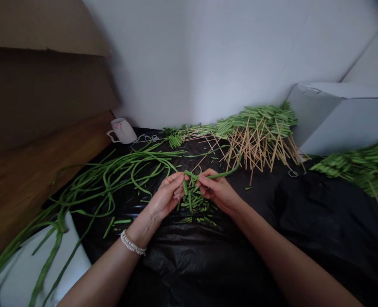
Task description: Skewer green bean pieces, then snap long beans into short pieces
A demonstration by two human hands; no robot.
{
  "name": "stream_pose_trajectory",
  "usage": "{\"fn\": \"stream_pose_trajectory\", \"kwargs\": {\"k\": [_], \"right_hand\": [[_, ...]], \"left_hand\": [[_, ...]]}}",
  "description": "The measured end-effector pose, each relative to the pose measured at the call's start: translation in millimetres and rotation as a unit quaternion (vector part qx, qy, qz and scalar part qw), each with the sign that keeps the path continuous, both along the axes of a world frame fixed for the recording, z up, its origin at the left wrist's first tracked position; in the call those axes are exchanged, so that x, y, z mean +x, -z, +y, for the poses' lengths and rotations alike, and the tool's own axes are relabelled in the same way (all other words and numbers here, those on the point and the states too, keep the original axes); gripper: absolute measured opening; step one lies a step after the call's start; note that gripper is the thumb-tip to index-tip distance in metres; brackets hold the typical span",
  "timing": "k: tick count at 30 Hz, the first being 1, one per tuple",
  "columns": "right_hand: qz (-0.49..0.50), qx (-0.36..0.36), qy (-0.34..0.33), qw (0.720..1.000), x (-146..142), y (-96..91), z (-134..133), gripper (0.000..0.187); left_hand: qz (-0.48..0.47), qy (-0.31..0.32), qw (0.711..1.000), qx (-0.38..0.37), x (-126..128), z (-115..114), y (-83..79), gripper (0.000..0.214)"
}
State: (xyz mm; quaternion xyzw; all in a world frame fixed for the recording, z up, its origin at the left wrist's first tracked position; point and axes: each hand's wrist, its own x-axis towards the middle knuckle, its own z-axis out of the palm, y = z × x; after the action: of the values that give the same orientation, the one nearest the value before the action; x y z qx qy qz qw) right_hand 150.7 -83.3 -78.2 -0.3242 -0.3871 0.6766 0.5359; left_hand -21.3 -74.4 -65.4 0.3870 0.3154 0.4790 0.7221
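Note:
Between my two hands runs a long green bean, its tail curling up and away to the right. My left hand pinches its near end with thumb and forefinger; a short piece hangs down beside those fingertips. My right hand grips the same bean a little further along, fingers curled round it. Below the fingertips lies a loose heap of cut bean pieces on black plastic sheeting. To the left spreads a tangle of whole long beans.
Bean pieces threaded on wooden skewers are piled at the back right, with another skewered pile at the far right. A white mug lies tipped at the back left. A white box stands behind, and a wooden surface borders the left.

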Motion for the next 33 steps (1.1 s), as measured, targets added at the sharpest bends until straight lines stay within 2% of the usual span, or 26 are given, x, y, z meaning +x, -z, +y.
{"fn": "stream_pose_trajectory", "kwargs": {"k": [2,4,6,8,11,14,17,20,23,29,33], "right_hand": [[-0.018,0.007,0.01,1.0,-1.8,0.2,-0.3,0.028],[-0.028,0.004,0.016,0.999,-2.2,-0.9,-1.0,0.028],[-0.023,-0.004,0.015,1.0,-2.2,-2.3,-2.0,0.029],[-0.006,-0.006,0.001,1.0,-2.1,-3.2,-2.3,0.03],[0.032,-0.011,-0.008,0.999,1.2,-3.3,1.4,0.036],[0.065,-0.036,0.053,0.996,11.0,-3.9,9.3,0.043],[0.065,-0.024,0.076,0.995,20.1,-6.6,12.9,0.041],[0.014,0.004,0.028,0.999,19.5,-10.1,8.0,0.037],[-0.056,0.047,-0.018,0.997,12.6,-12.1,0.2,0.033],[-0.159,0.095,-0.072,0.98,6.4,-11.8,-4.5,0.03],[-0.122,0.051,-0.019,0.991,10.9,-9.4,0.1,0.03]], "left_hand": [[-0.015,-0.029,0.999,-0.01,1.4,1.6,0.3,0.023],[-0.039,-0.024,0.998,-0.036,2.9,1.8,-0.2,0.023],[-0.066,0.026,0.996,-0.059,3.5,0.2,-2.1,0.028],[-0.072,0.106,0.99,-0.06,2.6,-3.2,-5.0,0.035],[-0.036,0.198,0.98,0.002,-1.9,-9.6,-9.9,0.041],[0.014,0.239,0.969,0.068,-7.1,-12.8,-13.3,0.044],[0.037,0.212,0.975,0.049,-9.5,-9.3,-12.5,0.031],[0.036,0.159,0.987,0.003,-8.7,-2.9,-7.1,0.019],[0.05,0.117,0.992,-0.009,-6.3,-0.7,-1.7,0.026],[0.135,0.148,0.98,-0.006,-2.0,-6.2,-0.5,0.038],[0.158,0.134,0.978,-0.017,-1.6,-6.8,-2.7,0.039]]}}
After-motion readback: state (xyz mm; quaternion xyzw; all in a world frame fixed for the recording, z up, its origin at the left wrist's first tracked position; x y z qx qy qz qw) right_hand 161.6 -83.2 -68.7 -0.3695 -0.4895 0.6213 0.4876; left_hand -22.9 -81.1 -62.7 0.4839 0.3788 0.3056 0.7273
